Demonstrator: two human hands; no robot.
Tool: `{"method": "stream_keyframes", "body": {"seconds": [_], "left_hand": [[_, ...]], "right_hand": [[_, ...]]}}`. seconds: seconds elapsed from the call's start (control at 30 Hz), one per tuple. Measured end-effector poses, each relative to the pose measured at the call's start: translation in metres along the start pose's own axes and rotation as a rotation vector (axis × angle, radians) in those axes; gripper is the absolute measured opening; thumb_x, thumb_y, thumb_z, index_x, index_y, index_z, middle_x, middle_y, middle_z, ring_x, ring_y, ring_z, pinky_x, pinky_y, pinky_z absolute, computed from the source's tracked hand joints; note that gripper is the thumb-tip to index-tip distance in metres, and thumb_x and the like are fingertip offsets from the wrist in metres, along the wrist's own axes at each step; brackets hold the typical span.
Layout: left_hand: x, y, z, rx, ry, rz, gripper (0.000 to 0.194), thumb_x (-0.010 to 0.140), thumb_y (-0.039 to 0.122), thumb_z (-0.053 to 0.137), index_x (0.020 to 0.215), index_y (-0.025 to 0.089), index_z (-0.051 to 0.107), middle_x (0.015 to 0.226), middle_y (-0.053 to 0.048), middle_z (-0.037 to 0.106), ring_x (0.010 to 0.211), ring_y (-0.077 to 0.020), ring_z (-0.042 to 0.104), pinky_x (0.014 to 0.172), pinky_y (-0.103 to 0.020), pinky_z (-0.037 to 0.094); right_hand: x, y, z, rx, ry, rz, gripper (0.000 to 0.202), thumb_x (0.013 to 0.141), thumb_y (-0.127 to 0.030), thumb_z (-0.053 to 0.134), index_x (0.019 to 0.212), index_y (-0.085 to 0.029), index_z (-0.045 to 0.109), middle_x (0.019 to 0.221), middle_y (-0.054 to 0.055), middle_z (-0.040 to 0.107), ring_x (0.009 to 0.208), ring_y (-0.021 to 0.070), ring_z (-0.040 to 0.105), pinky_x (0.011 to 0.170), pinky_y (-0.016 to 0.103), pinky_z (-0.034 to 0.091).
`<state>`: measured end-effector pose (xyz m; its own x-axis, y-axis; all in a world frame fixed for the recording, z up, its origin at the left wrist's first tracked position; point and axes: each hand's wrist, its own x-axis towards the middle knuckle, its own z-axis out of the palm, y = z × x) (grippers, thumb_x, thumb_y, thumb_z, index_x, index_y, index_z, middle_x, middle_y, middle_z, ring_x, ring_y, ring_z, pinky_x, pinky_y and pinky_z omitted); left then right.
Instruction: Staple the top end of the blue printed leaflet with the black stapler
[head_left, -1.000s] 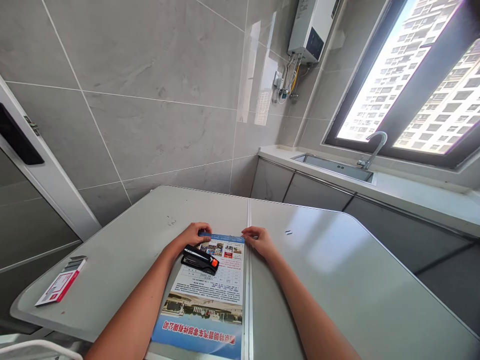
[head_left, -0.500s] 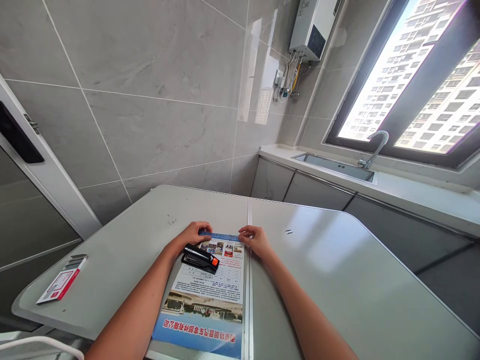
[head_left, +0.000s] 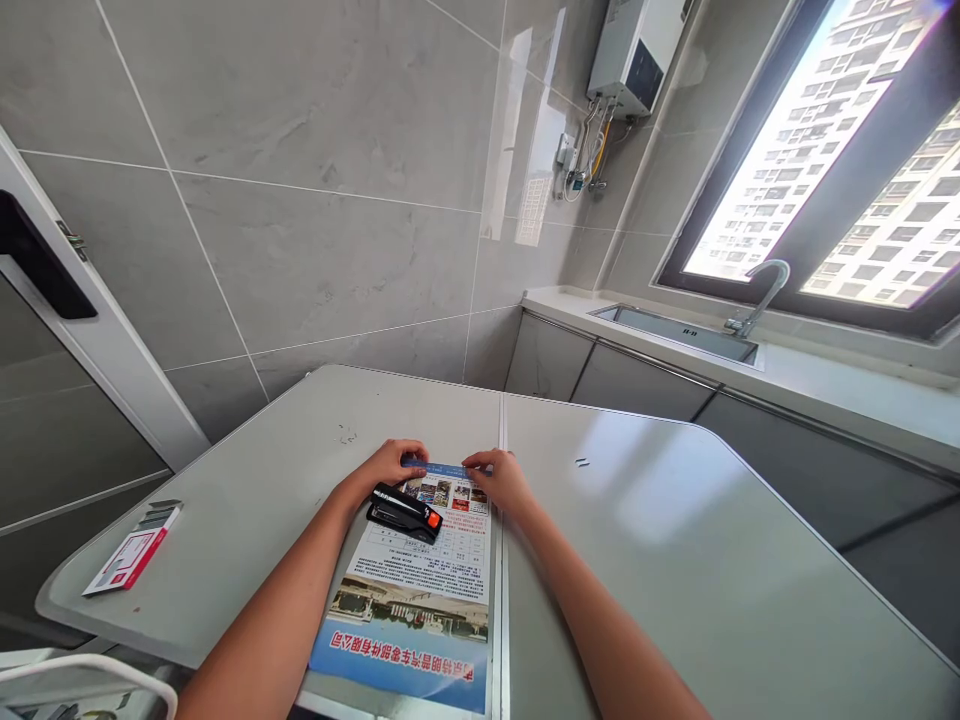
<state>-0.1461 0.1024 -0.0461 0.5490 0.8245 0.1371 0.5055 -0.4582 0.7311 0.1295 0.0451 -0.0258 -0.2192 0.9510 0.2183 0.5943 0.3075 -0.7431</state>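
Observation:
A printed leaflet (head_left: 420, 560) with blue bands and red Chinese lettering lies flat on the table, its print upside down to me. My left hand (head_left: 391, 464) curls its fingers over the leaflet's far left corner. On the far edge, my right hand (head_left: 496, 474) pinches the paper between thumb and fingers, a short gap from the left. A black stapler (head_left: 405, 512) with an orange-red patch at one end rests on the leaflet, just beside my left wrist.
Loose staples (head_left: 345, 434) lie scattered on the table (head_left: 637, 560) at the left, with small staple strips (head_left: 582, 462) at the right. A red-and-white packet (head_left: 133, 550) sits near the left edge. Beyond stand a sink (head_left: 675, 332) and a tiled wall (head_left: 322, 250).
My right hand has slid left along the leaflet's far edge, closer to my left hand. The left hand stays at its corner. The whole view has shifted slightly.

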Motion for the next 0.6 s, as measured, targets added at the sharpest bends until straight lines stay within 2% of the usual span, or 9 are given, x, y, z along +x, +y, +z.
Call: {"method": "stream_keyframes", "body": {"seconds": [0.13, 0.23, 0.33, 0.5, 0.6], "left_hand": [[-0.001, 0.003, -0.001, 0.012, 0.002, 0.002, 0.025, 0.077, 0.038, 0.072, 0.090, 0.016, 0.074, 0.086, -0.002, 0.072, 0.077, -0.0165, 0.060, 0.073, -0.026, 0.045], [-0.001, 0.003, -0.001, 0.019, 0.005, 0.003, 0.025, 0.078, 0.038, 0.072, 0.090, 0.016, 0.074, 0.086, -0.002, 0.072, 0.077, -0.0167, 0.060, 0.073, -0.026, 0.045], [-0.001, 0.002, 0.000, 0.024, 0.006, 0.002, 0.025, 0.078, 0.038, 0.072, 0.091, 0.017, 0.074, 0.087, -0.002, 0.073, 0.078, -0.0170, 0.061, 0.074, -0.027, 0.045], [-0.001, 0.001, -0.001, 0.046, 0.006, 0.014, 0.025, 0.079, 0.037, 0.073, 0.094, 0.017, 0.075, 0.091, -0.004, 0.074, 0.082, -0.0185, 0.063, 0.078, -0.029, 0.046], [-0.001, 0.001, -0.002, 0.061, 0.013, 0.039, 0.025, 0.080, 0.037, 0.073, 0.096, 0.018, 0.076, 0.096, -0.004, 0.073, 0.087, -0.0194, 0.063, 0.082, -0.029, 0.047]], "right_hand": [[-0.002, -0.007, 0.006, -0.125, -0.027, -0.060, 0.028, 0.082, -0.013, 0.062, 0.096, -0.028, 0.082, 0.096, 0.004, 0.081, 0.105, 0.0268, 0.066, 0.102, 0.042, 0.039], [-0.001, -0.008, 0.007, -0.160, -0.024, -0.087, 0.033, 0.082, -0.011, 0.061, 0.102, -0.030, 0.081, 0.103, 0.003, 0.080, 0.105, 0.0251, 0.065, 0.100, 0.040, 0.040], [0.001, 0.000, 0.001, -0.168, 0.046, -0.070, 0.035, 0.084, -0.014, 0.059, 0.110, -0.028, 0.078, 0.110, 0.002, 0.079, 0.101, 0.0229, 0.066, 0.098, 0.038, 0.044], [0.002, 0.034, -0.034, -0.217, 0.278, 0.031, 0.028, 0.093, -0.030, 0.049, 0.100, -0.024, 0.076, 0.099, 0.004, 0.078, 0.091, 0.0227, 0.065, 0.091, 0.036, 0.047], [-0.006, 0.064, -0.063, -0.292, 0.437, 0.131, 0.031, 0.092, -0.028, 0.045, 0.097, -0.021, 0.075, 0.099, 0.009, 0.076, 0.096, 0.0268, 0.061, 0.092, 0.039, 0.044]]}}
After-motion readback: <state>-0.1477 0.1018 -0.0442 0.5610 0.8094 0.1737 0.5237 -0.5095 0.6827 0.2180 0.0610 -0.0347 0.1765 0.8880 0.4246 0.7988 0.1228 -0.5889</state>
